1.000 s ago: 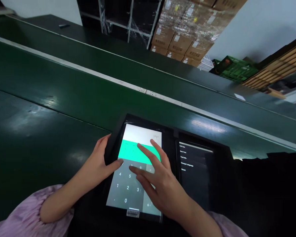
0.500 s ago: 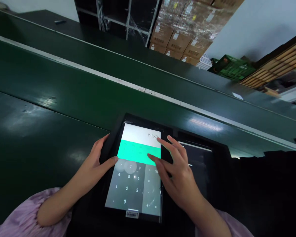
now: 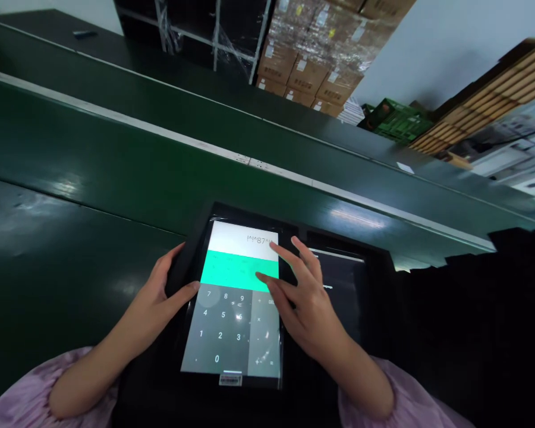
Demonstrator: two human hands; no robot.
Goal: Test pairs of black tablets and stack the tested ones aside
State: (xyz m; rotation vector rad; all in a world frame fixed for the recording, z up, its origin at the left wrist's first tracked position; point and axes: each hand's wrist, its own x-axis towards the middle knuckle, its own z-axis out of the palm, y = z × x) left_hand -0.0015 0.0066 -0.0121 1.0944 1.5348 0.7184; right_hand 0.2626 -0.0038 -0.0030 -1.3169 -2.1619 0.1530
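A tablet (image 3: 218,333) with a lit calculator on its screen lies in a black tray (image 3: 191,238) in front of me. White, green and grey bands fill the screen, and a round highlight surrounds the 7 key. My left hand (image 3: 158,303) grips the tray's left side, its thumb reaching over to the tablet's left edge. Over the upper right of the screen is my right hand (image 3: 305,297), fingers apart and holding nothing. Two fingertips are at the white and green bands; whether they touch the glass I cannot tell. A second, dark screen (image 3: 345,297) sits behind the right hand.
The tray rests on a long green workbench (image 3: 116,178) crossed by a pale strip (image 3: 178,135). Beyond it stand wrapped cardboard boxes (image 3: 307,71), a green crate (image 3: 396,119) and a dark metal rack (image 3: 196,30). A white card (image 3: 405,167) lies on the far surface.
The line of characters on the calculator's white display has grown longer. The round highlight has moved from the 8 key to the 7. My view has shifted slightly; both hands keep their places at the tablet.
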